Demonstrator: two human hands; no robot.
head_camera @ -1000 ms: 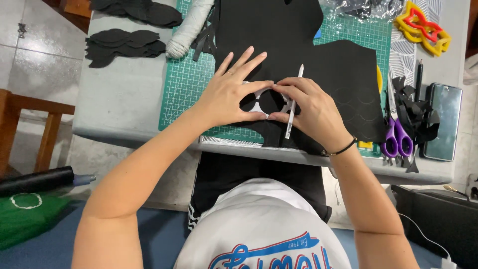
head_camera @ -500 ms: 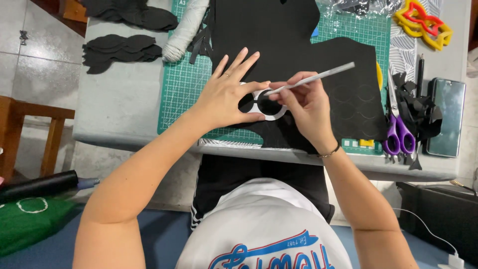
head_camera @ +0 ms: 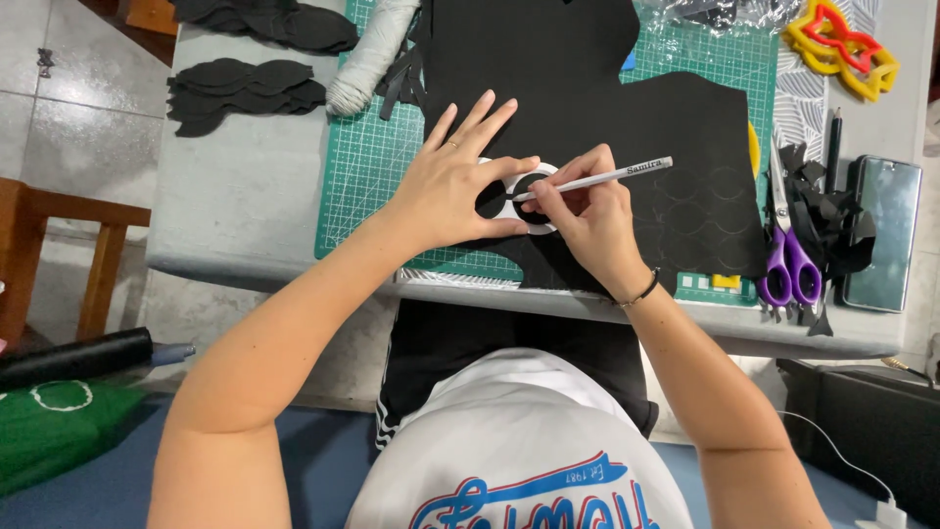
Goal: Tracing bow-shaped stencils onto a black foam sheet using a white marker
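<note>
On the green cutting mat lies a large black sheet, and near its front edge sits a white ring-shaped template, flat on the sheet. The left hand presses the template down with fingers spread flat, thumb and forefinger bracketing the ring. The right hand is closed in a writing grip around a white pencil, whose tip rests inside the ring's opening.

Tracing cleanly, as I judge it, calls for steady downward pressure from the left hand so the ring cannot slide, and for the pencil tip to hug the inner rim at an even lean all the way round.

Right of the mat lie one pair of purple-handled scissors, one dark pencil, one phone and a heap of black scraps. Left of the mat are two stacks of black cut shapes; one pale roll lies on the mat's left edge. Beyond the mat's far right corner sits one yellow-and-red butterfly shape.
</note>
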